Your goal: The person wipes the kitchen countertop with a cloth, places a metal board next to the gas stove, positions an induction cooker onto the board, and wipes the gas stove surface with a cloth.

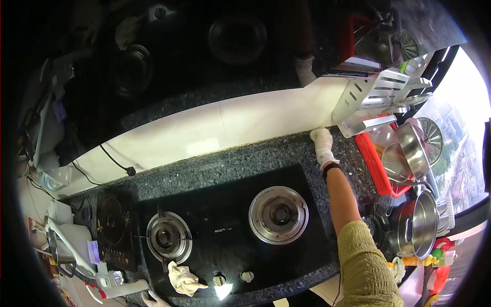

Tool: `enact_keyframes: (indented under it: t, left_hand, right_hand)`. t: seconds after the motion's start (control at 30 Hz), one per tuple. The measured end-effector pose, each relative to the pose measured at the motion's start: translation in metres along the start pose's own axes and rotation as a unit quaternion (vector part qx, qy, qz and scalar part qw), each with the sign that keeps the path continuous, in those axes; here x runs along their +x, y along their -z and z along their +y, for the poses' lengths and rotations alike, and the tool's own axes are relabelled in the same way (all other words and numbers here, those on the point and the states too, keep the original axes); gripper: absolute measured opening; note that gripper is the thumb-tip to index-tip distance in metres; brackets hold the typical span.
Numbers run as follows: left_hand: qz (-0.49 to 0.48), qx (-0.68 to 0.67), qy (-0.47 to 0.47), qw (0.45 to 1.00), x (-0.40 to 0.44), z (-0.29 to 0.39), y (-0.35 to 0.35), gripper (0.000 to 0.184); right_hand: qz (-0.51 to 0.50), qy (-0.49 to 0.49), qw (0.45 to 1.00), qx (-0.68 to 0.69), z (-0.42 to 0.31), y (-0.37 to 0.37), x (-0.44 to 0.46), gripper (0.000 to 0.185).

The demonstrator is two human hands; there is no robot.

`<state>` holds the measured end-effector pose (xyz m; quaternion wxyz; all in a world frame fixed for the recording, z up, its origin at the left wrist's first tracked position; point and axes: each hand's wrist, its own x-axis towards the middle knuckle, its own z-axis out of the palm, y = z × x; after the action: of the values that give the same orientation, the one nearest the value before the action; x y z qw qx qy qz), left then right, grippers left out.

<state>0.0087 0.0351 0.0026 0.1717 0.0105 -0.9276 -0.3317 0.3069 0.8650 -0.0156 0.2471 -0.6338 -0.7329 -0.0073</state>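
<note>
My right hand (322, 145), in a white glove, reaches across the granite countertop (220, 165) to its back edge. It touches the corner where the counter meets the pale wall. The fingers look curled together, and whatever may be under them is hidden. At the bottom edge, part of my left hand (154, 300) shows, also gloved, with its fingers apart at the counter's front. Beside it lies a white spray bottle (120, 289) with a red part. A crumpled pale cloth (184, 279) rests on the black gas stove (225, 204), near its control knobs (219, 280).
Right of my arm stand a red basket (375, 166) with metal bowls and strainers, a steel pot (417, 227) and a slotted metal rack (371, 100). An induction cooktop (113, 225) is on the left. Above the wall hangs a dark glossy panel (194, 56).
</note>
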Motion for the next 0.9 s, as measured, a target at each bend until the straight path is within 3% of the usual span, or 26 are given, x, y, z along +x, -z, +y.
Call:
enact_keyframes:
  t: [0.03, 0.13, 0.17, 0.23, 0.27, 0.3, 0.33, 0.4, 0.43, 0.5, 0.6, 0.7, 0.77, 0.83, 0.87, 0.9]
  left_hand:
    - [-0.002, -0.002, -0.005, 1.000, 0.000, 0.003, 0.001, 0.049]
    - [-0.006, -0.020, 0.005, 1.000, 0.000, 0.018, 0.004, 0.048]
    - [-0.009, -0.029, 0.012, 0.999, -0.002, 0.025, 0.005, 0.048]
    - [-0.001, -0.013, 0.005, 1.000, -0.003, 0.027, 0.004, 0.047]
    - [0.003, -0.003, -0.003, 1.000, -0.002, 0.019, 0.002, 0.047]
    - [0.006, 0.007, -0.013, 1.000, -0.001, 0.012, 0.000, 0.047]
    - [0.009, 0.008, -0.019, 1.000, 0.000, 0.007, -0.002, 0.047]
    - [0.008, 0.018, -0.033, 0.999, 0.000, 0.003, -0.003, 0.047]
    - [0.008, 0.024, -0.045, 0.999, 0.000, 0.005, -0.002, 0.047]
    - [0.008, 0.033, -0.054, 0.998, 0.000, 0.006, 0.001, 0.047]
    - [0.010, 0.048, -0.054, 0.997, 0.001, 0.005, -0.003, 0.047]
    - [0.010, 0.062, -0.049, 0.997, 0.001, 0.004, -0.004, 0.047]
    - [0.014, 0.066, -0.053, 0.996, -0.001, 0.007, -0.005, 0.046]
    - [0.019, 0.068, -0.074, 0.995, 0.001, 0.014, -0.004, 0.045]
    - [0.020, 0.063, -0.088, 0.994, 0.001, 0.018, -0.003, 0.043]
    - [0.021, 0.059, -0.087, 0.994, 0.001, 0.021, -0.002, 0.043]
  right_hand:
    - [0.061, -0.090, 0.987, 0.114, 0.003, 0.010, -0.012, 0.021]
    - [-0.058, -0.174, 0.941, 0.286, -0.004, -0.001, -0.025, 0.025]
    - [-0.065, -0.240, 0.953, 0.170, 0.007, -0.053, -0.007, 0.021]
    - [0.032, -0.223, 0.963, 0.151, -0.046, -0.040, -0.036, 0.022]
    - [-0.044, -0.005, 0.998, -0.041, -0.064, -0.030, -0.046, 0.019]
    - [-0.119, 0.212, 0.942, -0.230, -0.078, -0.027, -0.055, 0.015]
    - [-0.044, 0.207, 0.965, -0.155, -0.092, -0.035, -0.073, 0.013]
    - [-0.006, 0.062, 0.987, 0.151, -0.123, -0.108, -0.092, 0.006]
    - [-0.042, -0.081, 0.923, 0.373, -0.129, -0.153, -0.093, 0.008]
    - [-0.066, -0.093, 0.758, 0.642, -0.110, -0.125, -0.101, 0.007]
    - [-0.022, -0.165, 0.479, 0.862, -0.065, -0.109, -0.066, 0.007]
    - [0.083, -0.289, 0.674, 0.674, -0.047, -0.025, -0.029, 0.012]
    - [0.100, -0.251, 0.714, 0.646, -0.015, -0.004, -0.017, 0.012]
    - [0.092, -0.257, 0.705, 0.654, 0.012, 0.009, -0.005, 0.008]
    - [0.097, -0.312, 0.691, 0.644, 0.015, 0.008, 0.000, 0.007]
    - [0.109, -0.279, 0.712, 0.635, 0.016, -0.006, -0.001, 0.008]
